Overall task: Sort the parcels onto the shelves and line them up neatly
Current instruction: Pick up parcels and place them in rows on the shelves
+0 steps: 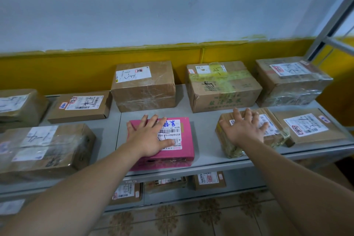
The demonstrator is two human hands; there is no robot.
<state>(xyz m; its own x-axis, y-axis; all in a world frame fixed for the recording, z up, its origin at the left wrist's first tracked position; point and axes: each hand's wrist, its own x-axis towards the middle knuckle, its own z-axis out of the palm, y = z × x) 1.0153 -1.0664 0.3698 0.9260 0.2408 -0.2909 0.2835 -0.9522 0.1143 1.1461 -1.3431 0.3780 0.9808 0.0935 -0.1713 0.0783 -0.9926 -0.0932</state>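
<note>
Upper shelf [206, 140], front row: left grip [151, 138], fingers straight and spread, presses flat on the pink box [186, 145]; right grip [244, 130], likewise released, rests on the taped brown parcel [226, 145]. Larger brown boxes [143, 90] stand behind.

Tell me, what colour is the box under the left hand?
The box is bright pink, with a white barcode label; the head view, the only one, shows it.

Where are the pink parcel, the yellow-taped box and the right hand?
pink parcel [186, 138], head view, bare pink strip of its top face.
yellow-taped box [223, 82], head view, taped top face.
right hand [246, 130], head view, back of the hand.
</note>
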